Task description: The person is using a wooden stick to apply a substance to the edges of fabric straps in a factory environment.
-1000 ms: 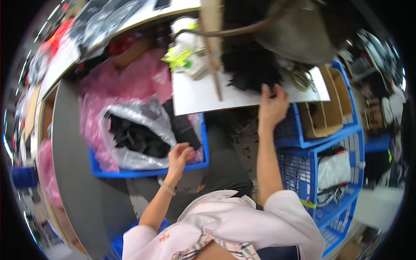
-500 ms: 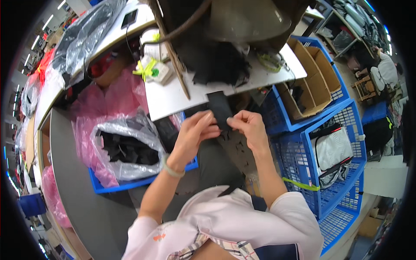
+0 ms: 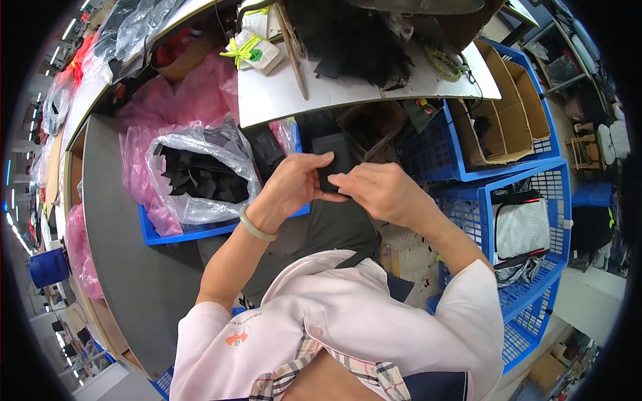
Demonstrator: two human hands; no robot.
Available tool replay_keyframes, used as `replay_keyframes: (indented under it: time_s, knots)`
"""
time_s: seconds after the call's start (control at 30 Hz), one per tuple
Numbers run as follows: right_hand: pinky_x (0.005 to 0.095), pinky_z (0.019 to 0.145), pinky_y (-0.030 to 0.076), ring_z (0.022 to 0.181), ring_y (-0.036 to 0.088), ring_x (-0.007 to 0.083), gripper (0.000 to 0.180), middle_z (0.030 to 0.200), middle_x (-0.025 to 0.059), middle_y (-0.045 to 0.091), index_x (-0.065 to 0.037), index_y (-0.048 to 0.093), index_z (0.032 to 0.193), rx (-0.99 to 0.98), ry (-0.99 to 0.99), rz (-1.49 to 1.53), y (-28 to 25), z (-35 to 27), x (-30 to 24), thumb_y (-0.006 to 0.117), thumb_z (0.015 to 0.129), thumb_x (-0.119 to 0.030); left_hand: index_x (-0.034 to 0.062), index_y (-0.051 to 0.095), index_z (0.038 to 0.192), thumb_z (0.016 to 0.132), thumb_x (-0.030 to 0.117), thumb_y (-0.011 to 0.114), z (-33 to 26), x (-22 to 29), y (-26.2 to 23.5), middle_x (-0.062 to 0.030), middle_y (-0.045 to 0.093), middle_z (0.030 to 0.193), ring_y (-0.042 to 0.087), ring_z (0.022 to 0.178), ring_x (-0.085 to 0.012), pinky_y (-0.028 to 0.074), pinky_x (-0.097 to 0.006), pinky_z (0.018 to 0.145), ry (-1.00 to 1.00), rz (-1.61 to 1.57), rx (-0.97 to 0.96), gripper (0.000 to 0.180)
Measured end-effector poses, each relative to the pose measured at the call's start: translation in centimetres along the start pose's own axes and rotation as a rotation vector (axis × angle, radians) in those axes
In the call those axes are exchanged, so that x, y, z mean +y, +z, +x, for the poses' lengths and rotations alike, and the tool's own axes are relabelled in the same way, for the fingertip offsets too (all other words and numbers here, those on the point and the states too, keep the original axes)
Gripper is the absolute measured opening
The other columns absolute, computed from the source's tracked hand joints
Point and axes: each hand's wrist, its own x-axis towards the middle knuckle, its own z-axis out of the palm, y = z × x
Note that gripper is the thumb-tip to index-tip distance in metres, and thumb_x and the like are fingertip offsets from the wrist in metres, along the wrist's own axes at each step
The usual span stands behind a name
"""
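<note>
A flat black rectangular piece of fabric (image 3: 333, 155) is held in front of my body, just below the edge of the white table (image 3: 267, 97). My left hand (image 3: 294, 180), with a pale bangle on its wrist, supports the piece from the left, thumb on top and fingers beneath it. From the right, my right hand (image 3: 384, 190) pinches the lower part of the piece. Its fingertips are partly hidden behind the hand. To the left, a clear plastic bag (image 3: 234, 160) holds several black fabric pieces (image 3: 200, 177).
Pink plastic bags (image 3: 157, 100) lie around the clear bag above a blue tray (image 3: 157, 237). A wooden stick (image 3: 292, 57), a white box with a yellow ribbon (image 3: 264, 57) and black cloth (image 3: 361, 57) lie on the table. Right stand blue crates (image 3: 491, 227), one holding a cardboard box (image 3: 518, 110).
My view has shifted, so the table sits higher. Both hands have closed in on the black piece, and my right hand has turned inward over its lower end.
</note>
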Motion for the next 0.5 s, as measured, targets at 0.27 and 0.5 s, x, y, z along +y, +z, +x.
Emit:
replay_keyframes:
  time_s: [0.27, 0.5]
  knots:
    - [0.0316, 0.061, 0.051, 0.074, 0.063, 0.0245, 0.034, 0.088, 0.0119, 0.061, -0.006, 0.061, 0.105, 0.23, 0.121, 0.082, 1.4, 0.4, 1.8, 0.058, 0.071, 0.001, 0.0037, 0.028, 0.14, 0.088, 0.014, 0.057, 0.0, -1.8, -0.9, -0.0145, 0.04, 0.135, 0.052, 0.11, -0.023, 0.044, -0.034, 0.091, 0.578, 0.385, 0.057, 0.06]
    - [0.0265, 0.051, 0.042, 0.057, 0.055, 0.0102, 0.007, 0.063, 0.0041, 0.057, 0.0, 0.058, 0.084, 0.272, 0.385, 0.506, -0.9, 1.1, -1.7, 0.057, 0.078, -0.002, -0.0054, 0.062, 0.091, 0.081, 0.004, 0.063, -1.2, -0.6, 0.0, -0.0138, 0.063, 0.107, 0.055, 0.102, -0.0217, 0.036, -0.033, 0.096, 0.536, 0.529, -0.133, 0.014]
